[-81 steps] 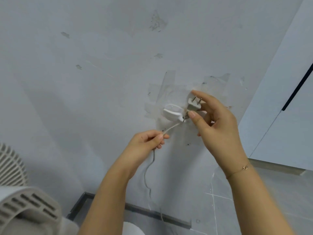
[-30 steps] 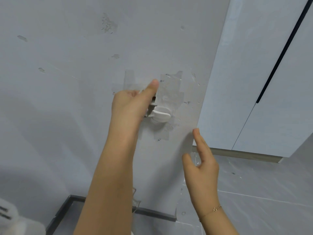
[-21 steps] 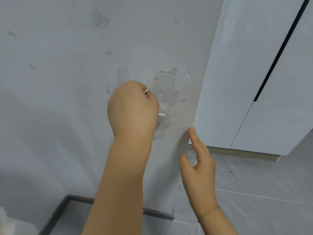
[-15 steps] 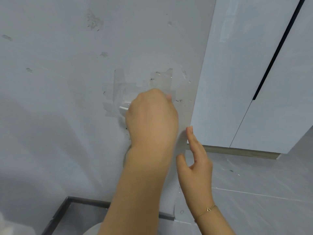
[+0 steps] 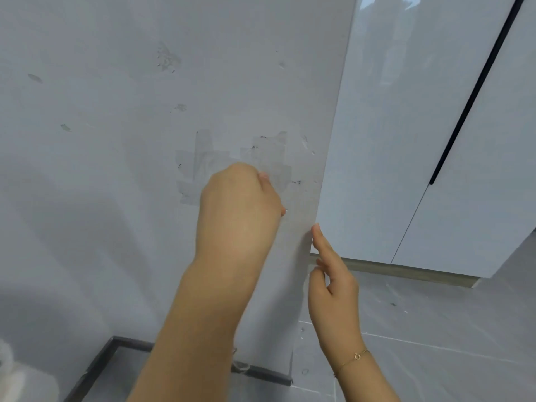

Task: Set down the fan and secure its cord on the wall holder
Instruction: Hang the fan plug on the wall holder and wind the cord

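Head view: my left hand over the taped wall patch

My left hand (image 5: 240,210) is curled into a fist against the wall (image 5: 101,169), back toward the camera; holder and cord lie hidden behind it, so what it pinches I cannot tell. Glossy clear tape (image 5: 272,158), wrinkled and layered, edges the fist above. My right hand (image 5: 333,282) hangs loose, fingers straight, beside the smooth white cabinet (image 5: 406,140).

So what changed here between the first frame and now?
The right hand let go of the plug and dropped away from the holder, fingers now loose near the wall corner. The left hand left the hanging cord and rose to the taped patch, where it now covers the holder, fist curled. The tape on the wall is unchanged.
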Demonstrator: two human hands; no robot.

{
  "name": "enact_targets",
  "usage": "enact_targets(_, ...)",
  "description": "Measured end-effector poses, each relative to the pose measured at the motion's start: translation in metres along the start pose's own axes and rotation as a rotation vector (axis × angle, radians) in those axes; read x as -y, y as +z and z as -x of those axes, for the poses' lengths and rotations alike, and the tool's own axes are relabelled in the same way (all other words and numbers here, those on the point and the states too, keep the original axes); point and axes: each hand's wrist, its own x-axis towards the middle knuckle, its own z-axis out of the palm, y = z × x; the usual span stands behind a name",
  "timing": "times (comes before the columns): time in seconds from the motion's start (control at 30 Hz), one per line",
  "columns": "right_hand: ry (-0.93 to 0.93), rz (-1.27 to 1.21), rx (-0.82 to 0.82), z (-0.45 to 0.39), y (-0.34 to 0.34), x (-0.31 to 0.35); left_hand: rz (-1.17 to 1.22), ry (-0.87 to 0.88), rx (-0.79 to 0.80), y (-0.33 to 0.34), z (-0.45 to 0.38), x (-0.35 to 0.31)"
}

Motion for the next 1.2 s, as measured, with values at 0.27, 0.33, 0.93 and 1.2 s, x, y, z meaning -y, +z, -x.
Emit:
enact_targets(0.27,0.048,0.075,0.109,-0.003,-0.015,-0.009,0.188,-0.001,0.076,0.026,0.011,0.0)
enact_targets(0.33,0.057,0.074,0.102,-0.003,-0.016,-0.012,0.242,-0.003,0.074,0.04,0.012,0.009)
enact_targets(0.93,0.063,0.046,-0.002,-0.008,-0.007,-0.017,0.811,-0.478,0.367,0.069,0.006,0.075)
enact_targets(1.2,0.091,-0.021,-0.089,-0.019,-0.003,-0.013,0.817,-0.599,0.348,0.05,-0.013,0.119)
